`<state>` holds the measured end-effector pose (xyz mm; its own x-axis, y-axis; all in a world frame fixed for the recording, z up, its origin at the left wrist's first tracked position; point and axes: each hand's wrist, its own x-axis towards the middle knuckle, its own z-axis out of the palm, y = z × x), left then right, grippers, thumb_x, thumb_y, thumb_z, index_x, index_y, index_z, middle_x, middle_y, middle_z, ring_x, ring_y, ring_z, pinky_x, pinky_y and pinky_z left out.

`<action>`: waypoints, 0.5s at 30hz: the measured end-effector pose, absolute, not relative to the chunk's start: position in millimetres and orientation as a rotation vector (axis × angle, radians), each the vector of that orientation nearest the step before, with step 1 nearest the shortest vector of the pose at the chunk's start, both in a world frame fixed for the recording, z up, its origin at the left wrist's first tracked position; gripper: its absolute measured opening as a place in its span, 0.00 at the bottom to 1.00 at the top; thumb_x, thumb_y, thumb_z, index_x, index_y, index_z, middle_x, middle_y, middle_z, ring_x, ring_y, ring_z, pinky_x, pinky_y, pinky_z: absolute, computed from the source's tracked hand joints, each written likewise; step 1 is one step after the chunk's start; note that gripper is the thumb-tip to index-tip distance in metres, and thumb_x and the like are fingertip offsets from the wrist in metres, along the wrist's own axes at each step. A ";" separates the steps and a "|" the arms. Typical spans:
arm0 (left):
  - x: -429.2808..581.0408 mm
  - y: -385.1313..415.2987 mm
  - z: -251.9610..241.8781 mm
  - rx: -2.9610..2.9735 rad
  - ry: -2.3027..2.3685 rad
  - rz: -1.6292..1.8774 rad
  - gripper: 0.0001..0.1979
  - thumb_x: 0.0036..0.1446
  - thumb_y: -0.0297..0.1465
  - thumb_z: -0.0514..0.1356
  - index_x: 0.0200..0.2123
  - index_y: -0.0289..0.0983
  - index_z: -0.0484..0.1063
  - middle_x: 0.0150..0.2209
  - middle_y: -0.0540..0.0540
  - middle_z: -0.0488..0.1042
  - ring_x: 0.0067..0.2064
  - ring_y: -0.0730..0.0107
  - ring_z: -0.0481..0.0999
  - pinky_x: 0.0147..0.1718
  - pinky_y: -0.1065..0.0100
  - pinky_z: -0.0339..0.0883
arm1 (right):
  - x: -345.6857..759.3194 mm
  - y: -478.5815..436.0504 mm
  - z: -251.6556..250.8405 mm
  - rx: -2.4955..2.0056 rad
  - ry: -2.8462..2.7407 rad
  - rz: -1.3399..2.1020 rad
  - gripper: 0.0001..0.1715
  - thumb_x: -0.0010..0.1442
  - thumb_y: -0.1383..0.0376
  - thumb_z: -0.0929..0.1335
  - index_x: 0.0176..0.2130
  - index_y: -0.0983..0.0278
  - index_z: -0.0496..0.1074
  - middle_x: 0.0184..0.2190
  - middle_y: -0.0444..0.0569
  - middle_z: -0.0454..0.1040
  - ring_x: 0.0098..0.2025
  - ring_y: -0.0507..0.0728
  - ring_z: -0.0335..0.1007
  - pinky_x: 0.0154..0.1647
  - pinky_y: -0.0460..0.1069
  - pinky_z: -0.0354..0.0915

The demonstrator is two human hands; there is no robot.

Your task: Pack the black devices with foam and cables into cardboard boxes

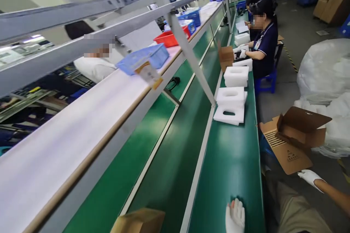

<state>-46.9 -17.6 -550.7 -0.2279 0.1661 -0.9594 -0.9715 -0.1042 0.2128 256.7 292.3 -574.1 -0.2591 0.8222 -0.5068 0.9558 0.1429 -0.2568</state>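
Note:
My left hand [235,216], in a white glove with bare fingertips showing, rests on the green bench top [226,167] near the bottom of the view. Its fingers are stretched out and nothing is in it. At the lower right, my right hand [311,179], also gloved, grips the edge of an unfolded brown cardboard box [292,156]. The box is held beside the bench, with its lid flap raised. White foam pieces with oval slots [229,113] lie in stacks farther up the bench.
A brown carton [139,221] stands at the bottom, left of my left hand. Metal posts and a shelf [90,116] with blue and red bins run along the left. Co-workers sit farther up the bench; clear plastic bags [325,69] stand at right.

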 end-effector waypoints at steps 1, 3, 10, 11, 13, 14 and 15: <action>-30.0 -1.4 -553.5 -1.042 1.192 1.451 0.20 0.52 0.43 0.53 0.49 0.49 0.65 0.51 0.45 0.73 0.58 0.60 0.69 0.45 0.61 0.73 | 266.7 310.5 -582.3 1.776 2.110 -0.784 0.13 0.51 0.62 0.65 0.30 0.65 0.77 0.30 0.55 0.76 0.32 0.62 0.74 0.33 0.52 0.65; -2.0 33.7 -557.7 -1.065 1.163 1.320 0.18 0.55 0.44 0.53 0.47 0.46 0.65 0.49 0.44 0.74 0.53 0.59 0.74 0.38 0.64 0.72 | 278.4 349.4 -599.4 1.813 2.039 -0.715 0.19 0.55 0.61 0.63 0.42 0.68 0.76 0.40 0.61 0.76 0.38 0.66 0.74 0.36 0.55 0.65; 45.3 227.4 -578.0 -0.709 1.143 1.077 0.16 0.52 0.43 0.62 0.35 0.38 0.67 0.40 0.43 0.74 0.27 0.72 0.72 0.25 0.71 0.60 | 256.4 476.8 -665.2 1.587 2.305 -0.387 0.25 0.57 0.69 0.63 0.55 0.69 0.66 0.54 0.62 0.68 0.54 0.65 0.64 0.47 0.55 0.60; 45.0 264.5 -587.2 -0.628 1.212 1.034 0.17 0.51 0.44 0.62 0.35 0.37 0.67 0.39 0.43 0.74 0.28 0.72 0.72 0.26 0.71 0.61 | 252.3 489.3 -675.1 1.539 2.290 -0.442 0.25 0.57 0.70 0.63 0.55 0.69 0.66 0.52 0.62 0.70 0.52 0.65 0.66 0.46 0.55 0.60; 39.0 339.6 -613.4 -0.401 1.409 0.932 0.19 0.50 0.46 0.62 0.34 0.36 0.68 0.35 0.42 0.73 0.28 0.69 0.72 0.27 0.68 0.63 | 247.9 508.0 -694.5 1.446 2.264 -0.545 0.22 0.58 0.71 0.61 0.51 0.67 0.70 0.45 0.59 0.74 0.46 0.63 0.71 0.42 0.54 0.60; 33.7 375.6 -630.1 -0.265 1.519 0.889 0.20 0.50 0.48 0.61 0.33 0.35 0.68 0.33 0.41 0.73 0.28 0.66 0.73 0.28 0.66 0.64 | 247.8 514.2 -703.7 1.418 2.263 -0.581 0.20 0.59 0.71 0.60 0.49 0.65 0.72 0.42 0.57 0.76 0.43 0.62 0.73 0.40 0.53 0.60; 27.0 409.4 -648.7 -0.200 1.570 0.887 0.21 0.49 0.49 0.62 0.33 0.35 0.68 0.32 0.41 0.72 0.29 0.64 0.73 0.29 0.64 0.65 | 248.8 518.5 -712.3 1.406 2.268 -0.615 0.20 0.60 0.71 0.59 0.46 0.64 0.73 0.39 0.56 0.77 0.41 0.62 0.74 0.39 0.53 0.61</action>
